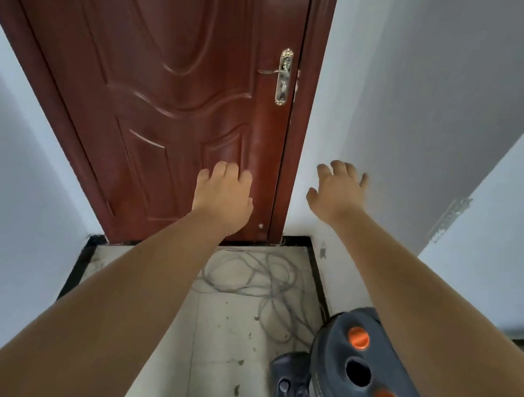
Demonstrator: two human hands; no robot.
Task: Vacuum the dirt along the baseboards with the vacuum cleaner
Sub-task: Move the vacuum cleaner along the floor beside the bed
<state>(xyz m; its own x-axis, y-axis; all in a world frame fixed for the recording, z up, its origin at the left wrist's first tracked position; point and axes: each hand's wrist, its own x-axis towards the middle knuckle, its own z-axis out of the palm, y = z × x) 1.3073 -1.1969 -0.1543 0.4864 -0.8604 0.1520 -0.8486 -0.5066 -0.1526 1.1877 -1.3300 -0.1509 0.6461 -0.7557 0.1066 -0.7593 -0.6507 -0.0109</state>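
A dark grey vacuum cleaner (358, 387) with two orange knobs and a round hole on its top stands on the floor at the lower right. Black baseboards (318, 267) run along the foot of the walls, and bits of dirt (235, 389) speckle the pale tiles. My left hand (224, 193) is stretched out in front of the door, fingers relaxed, holding nothing. My right hand (339, 189) reaches out beside it towards the white wall, fingers spread and empty. Neither hand touches the vacuum cleaner.
A dark red door (155, 82) with a metal handle (283, 75) closes the end of this narrow spot. White walls (6, 162) stand on both sides. A grey cable (253, 274) lies in loose loops on the floor by the door.
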